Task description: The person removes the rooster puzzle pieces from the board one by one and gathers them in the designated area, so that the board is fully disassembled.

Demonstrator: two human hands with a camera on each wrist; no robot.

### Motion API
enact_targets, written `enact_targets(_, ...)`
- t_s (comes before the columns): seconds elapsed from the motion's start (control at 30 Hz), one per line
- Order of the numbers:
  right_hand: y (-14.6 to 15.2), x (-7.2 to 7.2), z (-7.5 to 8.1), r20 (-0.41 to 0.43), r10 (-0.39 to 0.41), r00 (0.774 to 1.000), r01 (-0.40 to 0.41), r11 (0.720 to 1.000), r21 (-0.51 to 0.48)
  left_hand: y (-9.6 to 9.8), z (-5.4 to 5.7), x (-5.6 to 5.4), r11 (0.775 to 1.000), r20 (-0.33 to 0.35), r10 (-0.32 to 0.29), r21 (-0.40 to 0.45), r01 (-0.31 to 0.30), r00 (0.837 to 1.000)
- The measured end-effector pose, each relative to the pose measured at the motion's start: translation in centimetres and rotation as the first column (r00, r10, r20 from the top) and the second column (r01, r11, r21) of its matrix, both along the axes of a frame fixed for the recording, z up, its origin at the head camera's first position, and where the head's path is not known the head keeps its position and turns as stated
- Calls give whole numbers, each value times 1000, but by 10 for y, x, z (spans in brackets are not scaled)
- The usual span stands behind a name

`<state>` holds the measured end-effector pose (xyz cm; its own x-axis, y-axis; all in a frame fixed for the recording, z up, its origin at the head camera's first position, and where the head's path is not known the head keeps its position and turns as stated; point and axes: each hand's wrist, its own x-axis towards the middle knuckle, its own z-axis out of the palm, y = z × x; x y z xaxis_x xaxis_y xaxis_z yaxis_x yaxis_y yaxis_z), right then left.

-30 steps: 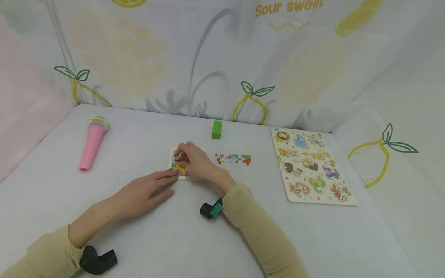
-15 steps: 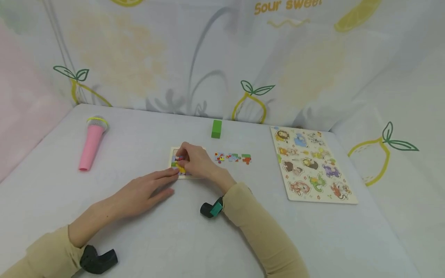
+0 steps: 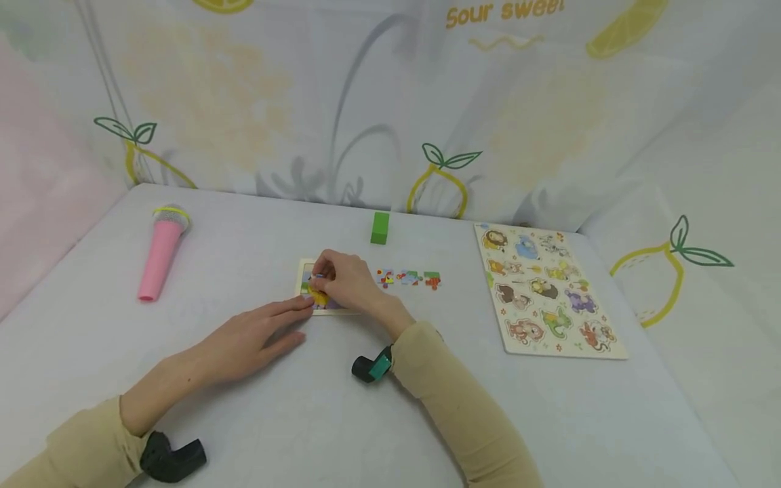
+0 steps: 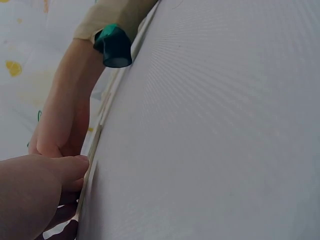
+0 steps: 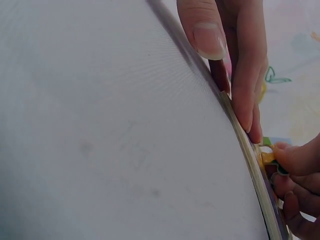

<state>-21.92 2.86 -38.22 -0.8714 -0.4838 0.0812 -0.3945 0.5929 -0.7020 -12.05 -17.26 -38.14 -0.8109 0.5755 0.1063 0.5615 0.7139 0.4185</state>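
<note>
A small picture jigsaw in a pale wooden frame lies flat on the table between both hands. The right hand leans over it, and in the right wrist view its thumb and fingers pinch a yellow jigsaw piece that stands tilted above the frame. The left hand lies low with fingers extended, its fingertips on the frame's near-left edge; in the right wrist view those fingers hang down onto the frame's end. The right hand hides much of the jigsaw picture.
Several loose jigsaw pieces lie in a row right of the frame. Behind them stands a green block. A pink toy microphone lies at the left, and a large animal puzzle board at the right. A printed curtain closes the back.
The right hand's fingers have shifted slightly over the jigsaw and drawn closer together, with a little more of the yellow picture showing. The left hand keeps its place.
</note>
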Motion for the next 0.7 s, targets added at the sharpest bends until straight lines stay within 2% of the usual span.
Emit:
enact_targets(0.27,4,-3,4,-16,22,1000,-23,1000,-18,1,-4,-1,1000,-66,-8,2,8,998)
enact_targets(0.43,21,-1,18,-36,27,999,-30,996,-78,5,-6,-1,1000,-64,-3,-19,2,998)
enact_targets(0.63,63,5,34,-80,-80,994,68,987,-145,13,-8,-1,995,-86,1,-97,-10,996)
enact_targets(0.7,78,8,35,-56,-116,992,105,978,-180,15,-9,-1,993,-100,0,-121,-12,995)
